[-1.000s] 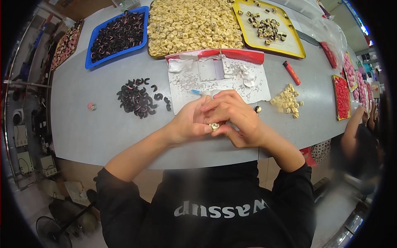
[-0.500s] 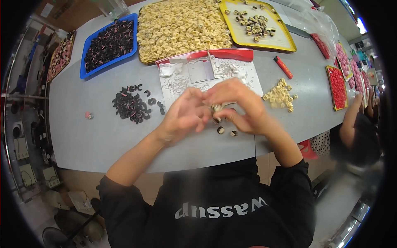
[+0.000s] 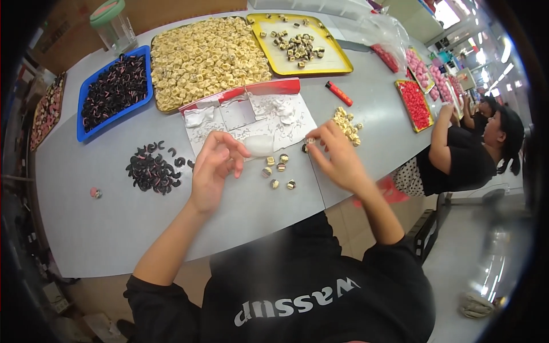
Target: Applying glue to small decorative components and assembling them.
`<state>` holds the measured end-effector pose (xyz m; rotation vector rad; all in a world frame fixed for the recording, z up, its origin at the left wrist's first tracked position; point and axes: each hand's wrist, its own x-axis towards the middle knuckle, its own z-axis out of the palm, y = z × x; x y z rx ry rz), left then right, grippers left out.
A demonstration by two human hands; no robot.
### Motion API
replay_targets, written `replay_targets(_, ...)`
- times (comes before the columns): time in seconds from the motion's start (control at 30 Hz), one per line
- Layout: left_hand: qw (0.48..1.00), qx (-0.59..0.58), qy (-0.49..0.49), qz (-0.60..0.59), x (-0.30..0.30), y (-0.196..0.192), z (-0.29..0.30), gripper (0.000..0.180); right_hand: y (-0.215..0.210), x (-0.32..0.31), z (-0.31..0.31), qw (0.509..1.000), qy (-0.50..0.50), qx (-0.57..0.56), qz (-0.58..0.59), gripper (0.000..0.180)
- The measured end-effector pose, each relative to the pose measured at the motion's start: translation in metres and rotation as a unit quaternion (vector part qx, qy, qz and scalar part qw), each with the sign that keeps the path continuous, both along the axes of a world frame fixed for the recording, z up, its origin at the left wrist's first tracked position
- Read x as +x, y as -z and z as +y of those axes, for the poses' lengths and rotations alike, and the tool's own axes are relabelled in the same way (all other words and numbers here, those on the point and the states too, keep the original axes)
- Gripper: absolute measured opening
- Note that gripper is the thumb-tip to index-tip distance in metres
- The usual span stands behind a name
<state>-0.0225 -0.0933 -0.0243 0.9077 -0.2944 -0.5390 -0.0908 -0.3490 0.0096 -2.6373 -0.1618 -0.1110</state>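
Note:
My left hand (image 3: 215, 171) is raised over the table, its fingers bent but apart, with nothing visible in them. Its fingertips are beside a whitish translucent piece (image 3: 259, 145) at the near edge of the white sheet (image 3: 303, 118). My right hand (image 3: 337, 157) pinches a small cream-and-black piece (image 3: 305, 147), partly covered by the fingertips. Between the hands lie several small cream-and-dark pieces (image 3: 281, 167). A pile of black curved pieces (image 3: 153, 172) is left of my left hand. Hollow cream pieces (image 3: 346, 123) are heaped beyond my right hand.
At the back stand a blue tray (image 3: 80, 130) of black curved pieces, a large tray of cream pieces (image 3: 209, 60) and a yellow tray (image 3: 345, 67). A red lighter-shaped object (image 3: 339, 94) lies right. Another person (image 3: 466, 151) sits at the right, by a red-filled tray (image 3: 414, 106).
My hands have moved apart, the right one away to the right. More small cream-and-dark pieces now show between them, and the whitish piece has come into sight. The view has turned.

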Motion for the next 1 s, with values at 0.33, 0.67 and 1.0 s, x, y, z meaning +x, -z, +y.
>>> replay_targets(0.33,0.998,0.043,-0.006,-0.043,-0.007,0.001,0.003,0.023,0.017,-0.021,0.065,0.994,0.095,-0.053,-0.028,0.041)
replay_targets(0.67,0.995,0.047,-0.038,-0.081,-0.002,-0.009,0.008,0.017,0.003,-0.02,0.094,0.998,0.045,-0.028,-0.039,0.052)
replay_targets(1.0,0.893,0.282,-0.268,-0.225,0.006,-0.077,0.067,0.01,-0.002,0.045,0.065,0.987,-0.143,-0.026,-0.073,0.037)
